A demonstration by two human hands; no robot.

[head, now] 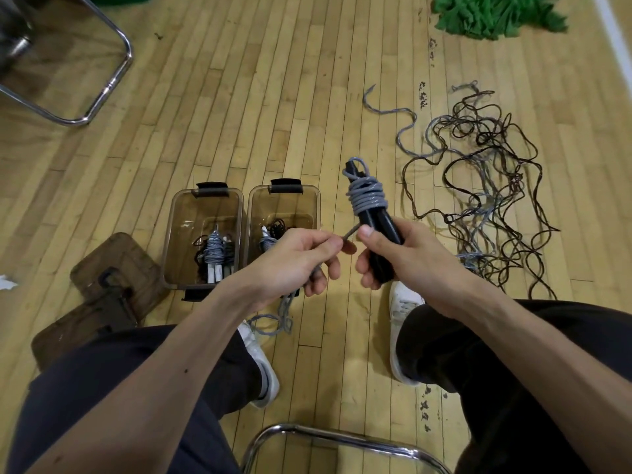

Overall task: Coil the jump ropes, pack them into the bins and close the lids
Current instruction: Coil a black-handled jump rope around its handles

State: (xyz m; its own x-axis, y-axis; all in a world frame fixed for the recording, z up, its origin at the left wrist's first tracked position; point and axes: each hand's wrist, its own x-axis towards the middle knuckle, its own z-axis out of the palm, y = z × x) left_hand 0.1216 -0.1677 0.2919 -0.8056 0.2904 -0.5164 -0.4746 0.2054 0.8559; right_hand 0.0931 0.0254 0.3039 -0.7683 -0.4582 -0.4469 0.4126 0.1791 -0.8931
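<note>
Midway: one rope half wound, both bins open, a heap waiting.
The right hand [393, 258] grips the black handles [384, 222] of a grey rope [367, 196], with several turns wound round them. The left hand [294, 254] pinches the loose run, whose tail hangs toward the floor [239, 97]. At 9 o'clock from the hands the left bin [170, 234] and the right bin [250, 206] each hold a few coiled ropes. Their lids [116, 265] lie off at 8 o'clock. The tangle of ropes [485, 186] at 2 o'clock is not yet coiled, so much probably remains.
</note>
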